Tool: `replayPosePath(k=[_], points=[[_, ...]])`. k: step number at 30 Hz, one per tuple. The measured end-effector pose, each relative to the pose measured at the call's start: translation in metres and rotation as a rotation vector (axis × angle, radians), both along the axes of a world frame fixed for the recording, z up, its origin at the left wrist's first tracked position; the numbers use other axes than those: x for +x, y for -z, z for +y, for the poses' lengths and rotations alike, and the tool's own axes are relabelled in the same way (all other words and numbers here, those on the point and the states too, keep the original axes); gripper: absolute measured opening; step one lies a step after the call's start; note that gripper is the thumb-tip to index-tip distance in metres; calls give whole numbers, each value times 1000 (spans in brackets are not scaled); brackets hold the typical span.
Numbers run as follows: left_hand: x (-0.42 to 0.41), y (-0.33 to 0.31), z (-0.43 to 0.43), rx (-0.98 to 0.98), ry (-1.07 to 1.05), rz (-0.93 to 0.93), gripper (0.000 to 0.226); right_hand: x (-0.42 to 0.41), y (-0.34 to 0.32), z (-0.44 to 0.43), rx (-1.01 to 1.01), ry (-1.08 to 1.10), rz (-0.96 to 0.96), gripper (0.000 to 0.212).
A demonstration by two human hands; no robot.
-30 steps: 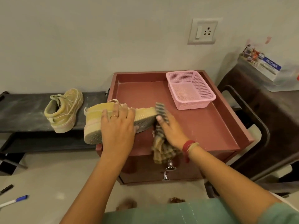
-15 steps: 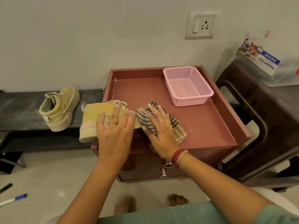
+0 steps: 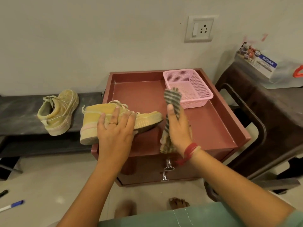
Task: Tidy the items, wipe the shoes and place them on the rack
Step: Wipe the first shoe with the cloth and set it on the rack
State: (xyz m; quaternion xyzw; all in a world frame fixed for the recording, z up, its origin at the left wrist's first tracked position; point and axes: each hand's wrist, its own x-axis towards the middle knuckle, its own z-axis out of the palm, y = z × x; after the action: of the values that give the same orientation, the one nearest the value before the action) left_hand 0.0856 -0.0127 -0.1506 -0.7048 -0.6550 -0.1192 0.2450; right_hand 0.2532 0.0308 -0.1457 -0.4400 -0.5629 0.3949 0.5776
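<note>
Yellow shoe (image 3: pixel 91 118), midsection under left hand (image 3: pixel 114 133); cloth (image 3: pixel 172 97) partly behind right hand (image 3: pixel 179 128)

One yellow sneaker (image 3: pixel 147 119) and a second sneaker (image 3: pixel 57 112) make two. There is one striped cloth (image 3: pixel 173 97), one pink mesh basket (image 3: pixel 193 104), one maroon drawer cabinet (image 3: pixel 229 125) with two metal knobs (image 3: pixel 168 165) (image 3: pixel 164 176), one black rack (image 3: pixel 16 112), one wall socket plate (image 3: pixel 200 29) and one printed box (image 3: pixel 262 63). Two pens (image 3: pixel 11 205) (image 3: pixel 3 192) are on the floor. Two hands show: the left hand (image 3: pixel 114 131) and the right hand (image 3: pixel 179 128).
</note>
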Motion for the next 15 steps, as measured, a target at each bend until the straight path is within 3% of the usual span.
replayPosePath(k=[2,4,5,9,12,13,15], points=[[-1,1,0,-1,-3,-2,52,-12,14,-18,145,-211,-286,35],[-1,1,1,1,9,-3,50,-16,34,-19,243,-206,-636,48],[-1,1,2,0,18,1,49,-17,38,-14,236,-166,-689,50],[-4,-3,4,-21,38,6,49,-7,48,14,12,-161,-526,48],[-3,-3,2,-34,24,-3,51,10,51,36,-211,-173,-542,72],[-2,-3,2,-37,20,-8,52,13,45,38,-240,-172,-515,69],[0,-3,1,-41,18,-18,54,11,33,34,-167,-88,-285,45]])
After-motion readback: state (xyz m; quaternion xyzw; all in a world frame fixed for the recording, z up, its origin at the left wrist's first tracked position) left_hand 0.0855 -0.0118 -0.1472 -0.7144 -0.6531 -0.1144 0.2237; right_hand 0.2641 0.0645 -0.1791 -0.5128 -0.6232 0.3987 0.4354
